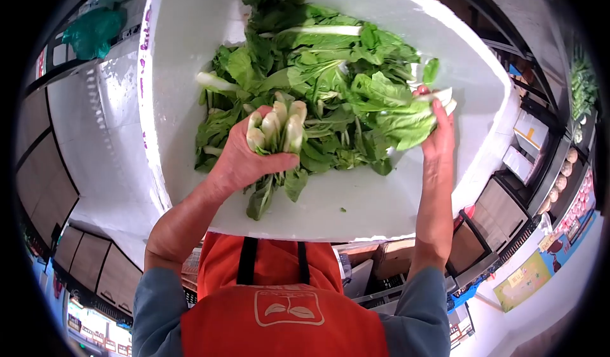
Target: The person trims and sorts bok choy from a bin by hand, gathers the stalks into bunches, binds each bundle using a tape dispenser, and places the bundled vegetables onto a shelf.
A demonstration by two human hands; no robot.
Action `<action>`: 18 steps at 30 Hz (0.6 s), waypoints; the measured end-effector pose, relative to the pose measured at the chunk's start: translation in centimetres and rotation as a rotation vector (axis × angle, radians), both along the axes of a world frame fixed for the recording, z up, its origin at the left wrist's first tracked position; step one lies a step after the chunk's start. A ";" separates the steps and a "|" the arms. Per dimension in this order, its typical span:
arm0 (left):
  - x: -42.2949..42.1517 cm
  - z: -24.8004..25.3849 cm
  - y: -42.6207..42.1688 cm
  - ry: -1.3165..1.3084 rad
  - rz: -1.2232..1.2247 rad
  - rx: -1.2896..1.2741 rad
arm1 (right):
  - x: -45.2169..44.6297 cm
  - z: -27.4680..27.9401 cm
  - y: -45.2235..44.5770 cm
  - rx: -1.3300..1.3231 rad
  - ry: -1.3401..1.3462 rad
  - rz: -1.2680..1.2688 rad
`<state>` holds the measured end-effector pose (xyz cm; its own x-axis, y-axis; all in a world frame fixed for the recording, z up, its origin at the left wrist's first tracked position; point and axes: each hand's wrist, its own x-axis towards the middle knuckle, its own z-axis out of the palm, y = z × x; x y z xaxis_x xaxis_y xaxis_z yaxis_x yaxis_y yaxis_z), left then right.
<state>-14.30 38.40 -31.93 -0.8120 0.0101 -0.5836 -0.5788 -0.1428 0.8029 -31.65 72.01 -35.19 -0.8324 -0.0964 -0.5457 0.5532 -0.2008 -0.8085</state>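
A white foam box (470,52) stands before me, with loose leafy greens (318,71) with pale stems heaped inside it. My left hand (238,157) is closed round a bunch of greens (279,125), its cut white stem ends facing up and some leaves hanging below the fingers. On the right side of the box, my right hand (438,128) pinches the stem end of another stalk of greens (403,115), whose leaves point left over the heap. Part of my right fingers is hidden behind the stem.
A green plastic bag (95,31) lies at upper left beyond the box. Shelves with round produce (561,182) and more greens (581,90) run along the right. Cabinets (89,255) stand at lower left. The box walls rise around both hands.
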 end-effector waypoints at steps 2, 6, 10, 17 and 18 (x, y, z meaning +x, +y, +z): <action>-0.4 0.5 0.0 0.027 -0.001 -0.028 | 0.9 1.8 0.6 -0.273 0.017 0.054; -1.3 4.1 0.7 0.111 -0.015 -0.020 | 2.1 7.2 0.0 -0.318 0.099 0.096; -1.3 9.3 1.8 0.183 -0.010 -0.048 | 2.3 12.7 0.7 -0.459 0.204 0.156; 1.8 19.9 1.9 0.404 -0.061 -0.131 | 2.0 22.4 1.8 -0.713 0.375 0.112; 2.4 21.0 1.9 0.423 -0.054 -0.161 | 1.9 23.7 1.9 -0.747 0.400 0.112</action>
